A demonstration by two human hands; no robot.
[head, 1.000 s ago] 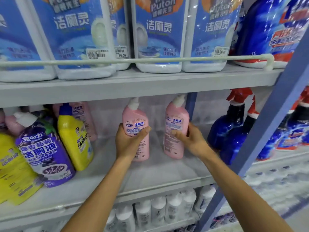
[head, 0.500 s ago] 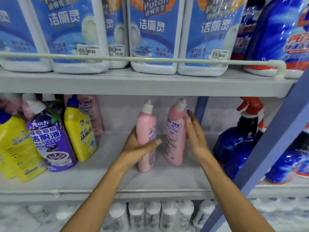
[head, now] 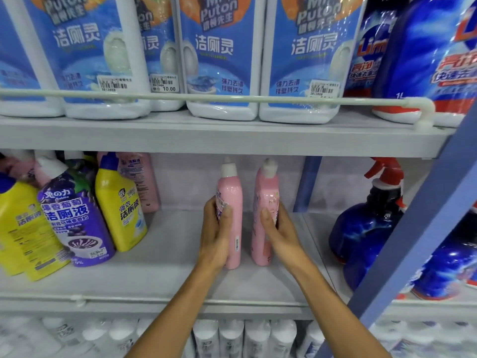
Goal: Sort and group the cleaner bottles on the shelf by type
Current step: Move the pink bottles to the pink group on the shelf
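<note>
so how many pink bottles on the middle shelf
3 pink bottles: one in the left hand, one in the right hand, one behind the yellow bottle. More may hide far left.

A pale grey upper shelf (head: 232, 140) runs across the upper half of the frame, with a thin white guard rail (head: 232, 98) along its front that bends down into the board at the upper right. Below it the middle shelf (head: 167, 275) is the same grey, backed by a pale, faintly mottled back panel (head: 185, 182) and edged by a low front rail (head: 180, 302). A broad blue upright (head: 413, 241) slants across the right side, a narrower blue post (head: 307, 184) stands at the back, and the light is soft and even.
</note>
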